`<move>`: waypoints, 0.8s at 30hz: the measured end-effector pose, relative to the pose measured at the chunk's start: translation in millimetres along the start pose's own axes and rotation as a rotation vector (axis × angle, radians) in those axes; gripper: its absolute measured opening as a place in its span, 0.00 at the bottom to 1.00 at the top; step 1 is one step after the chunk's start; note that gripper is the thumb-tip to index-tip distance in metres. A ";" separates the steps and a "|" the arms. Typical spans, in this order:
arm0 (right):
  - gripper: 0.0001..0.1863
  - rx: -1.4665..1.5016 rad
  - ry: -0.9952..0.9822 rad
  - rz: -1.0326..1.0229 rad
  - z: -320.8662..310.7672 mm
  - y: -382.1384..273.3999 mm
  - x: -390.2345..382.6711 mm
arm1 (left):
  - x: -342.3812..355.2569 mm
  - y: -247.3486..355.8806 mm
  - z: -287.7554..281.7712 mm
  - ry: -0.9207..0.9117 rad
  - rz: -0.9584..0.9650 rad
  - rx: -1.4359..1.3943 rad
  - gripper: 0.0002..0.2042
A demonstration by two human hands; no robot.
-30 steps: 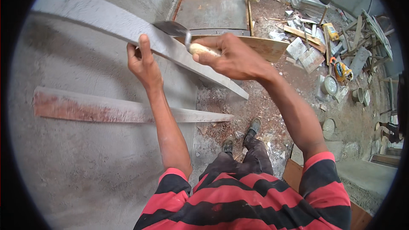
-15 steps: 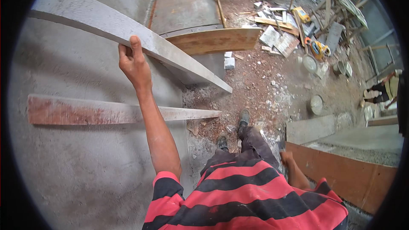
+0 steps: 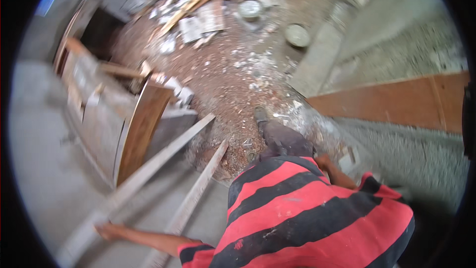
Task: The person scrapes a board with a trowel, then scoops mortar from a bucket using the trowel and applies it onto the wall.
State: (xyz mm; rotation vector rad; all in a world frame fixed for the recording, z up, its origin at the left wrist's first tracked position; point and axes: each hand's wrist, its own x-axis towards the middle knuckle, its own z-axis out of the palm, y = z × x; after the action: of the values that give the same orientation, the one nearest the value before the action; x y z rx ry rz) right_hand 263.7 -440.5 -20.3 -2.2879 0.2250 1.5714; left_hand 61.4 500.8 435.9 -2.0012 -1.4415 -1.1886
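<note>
My left hand (image 3: 108,230) reaches out to the lower left and holds the edge of a long pale grey straight board (image 3: 148,166). The board slants up to the right, its far end near the rubble floor. Beside it, closer to me, a second long board (image 3: 198,186) with reddish stains leans along the same grey wall; my left forearm crosses over it. My right hand (image 3: 323,162) hangs by my right hip with curled fingers. What it holds, if anything, is too blurred and hidden to make out.
A low slab with a wooden side board (image 3: 141,131) stands at left. Broken blocks and timber (image 3: 193,25) lie ahead on the gritty floor (image 3: 218,74). Two round buckets (image 3: 250,9) are beyond. At right, a brown formwork board (image 3: 382,101) edges rough concrete.
My view has turned to the right, so the slab and both boards now appear tilted at the left. My left hand stays on the grey board, now low in the picture.
</note>
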 end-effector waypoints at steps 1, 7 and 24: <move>0.20 -0.107 -0.075 0.116 -14.3 -30.9 -0.7 | 1.8 0.7 -2.8 0.066 -0.243 -0.126 0.20; 0.27 0.326 0.157 0.093 -112.4 -126.3 -3.3 | -32.1 -8.6 -11.3 0.099 -0.372 -0.201 0.26; 0.30 0.384 0.472 0.161 -130.2 -180.1 37.3 | -29.9 -22.2 -38.9 0.028 -0.473 0.247 0.21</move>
State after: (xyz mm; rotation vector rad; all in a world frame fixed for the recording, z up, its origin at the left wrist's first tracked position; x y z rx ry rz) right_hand 449.4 -320.3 22.6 -2.3254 0.7745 0.9199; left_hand 22.4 464.1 429.8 -1.5181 -2.0085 -1.1361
